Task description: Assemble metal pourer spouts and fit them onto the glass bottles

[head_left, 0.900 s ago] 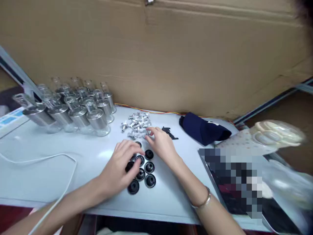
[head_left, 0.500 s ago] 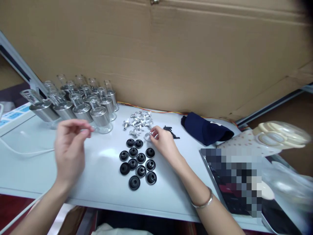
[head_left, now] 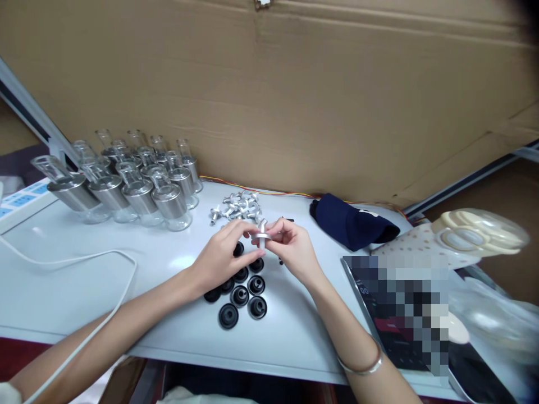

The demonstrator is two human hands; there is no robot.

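Note:
A silver metal bottle pourer (head_left: 261, 236), with a flat disc and a short stem, is held upright between my hands. My right hand (head_left: 295, 247) pinches it from the right with thumb and forefinger. My left hand (head_left: 225, 249) curves round its left side, fingertips at the disc and thumb low by the stem. Below my hands lie several round black caps (head_left: 228, 316), partly covered by the left hand. Behind them is a pile of similar silver pourers (head_left: 241, 206). Small black pieces (head_left: 287, 219) show partly behind my right hand.
Glass bottles with metal sleeves (head_left: 170, 201) stand in rows at the left back. A white cable (head_left: 76, 259) crosses the table and my left forearm. To the right are a dark blue cloth item (head_left: 353, 221), a spotted jug (head_left: 425, 241) and a dark tablet-like device (head_left: 379, 308).
My left hand has swung right from in front of the bottles to the silver pourer. My right hand has lifted the pourer off the table and moved slightly right.

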